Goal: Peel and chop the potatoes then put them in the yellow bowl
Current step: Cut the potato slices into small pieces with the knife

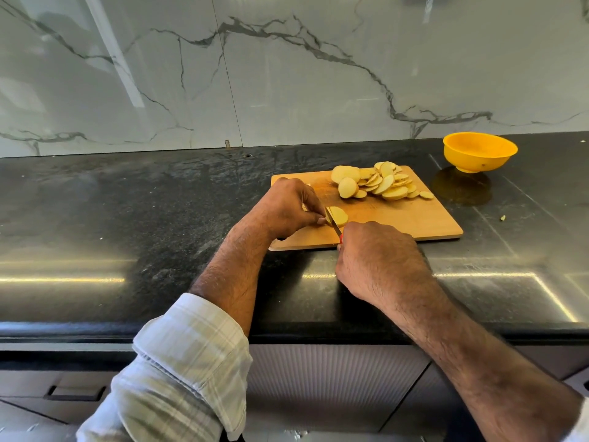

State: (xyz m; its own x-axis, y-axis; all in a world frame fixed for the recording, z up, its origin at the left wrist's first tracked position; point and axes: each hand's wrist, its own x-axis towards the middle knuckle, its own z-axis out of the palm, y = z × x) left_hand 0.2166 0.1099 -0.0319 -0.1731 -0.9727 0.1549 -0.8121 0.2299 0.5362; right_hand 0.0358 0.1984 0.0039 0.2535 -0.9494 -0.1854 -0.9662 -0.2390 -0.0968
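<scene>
Head view showed one yellow bowl [480, 151], one cutting board [414, 218], maybe twenty potato slices [382, 185]; left hand [287, 207] pinched one potato piece [338, 215], right hand [379, 258] gripped one knife [333, 225].

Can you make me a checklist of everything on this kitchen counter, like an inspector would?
Surface: black stone counter, shiny, lightly speckled.
Job's things: wooden cutting board; pile of potato slices at its far side; potato piece being cut; knife; yellow bowl off the board, looks empty.
Clutter: small scrap near the board.
Grippers: left hand holds the potato piece; right hand grips the knife.
Cables: nothing seen.
Surroundings: marble wall; cabinet drawers below.
</scene>
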